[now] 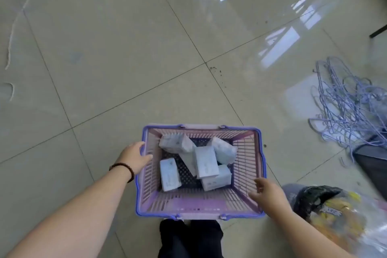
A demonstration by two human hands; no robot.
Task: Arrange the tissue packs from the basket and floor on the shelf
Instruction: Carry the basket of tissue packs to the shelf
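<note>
A purple basket (201, 207) is seen low in the centre of the frame, standing on a tiled floor (104, 58). No shelf is visible. Tissue packs (205, 161) lie loose inside the basket; five are counted with some doubt, since they overlap and one is partly buried under others. The print on the packs is too blurred to read. One pack (169, 174) lies apart at the lower left of the basket floor, long axis running roughly top to bottom of the frame. The others are piled at the centre and upper right, tilted against each other, axes pointing different ways.

The left hand (136, 157) is placed on the basket's left rim, with the thumb inside the wall and the fingers curled over the edge. A dark bead bracelet (123, 168) is worn on that wrist. The right hand (267, 192) is at the basket's lower right corner, fingers loosely spread; whether the rim is touched cannot be told, nothing is gripped.

At the right edge a tangle of purple wire hangers (345, 102) is cut off by the frame. A plastic bag (335, 216) at lower right is also cut off, contents unclear. Dark trousers (188, 239) are seen at the bottom centre.
</note>
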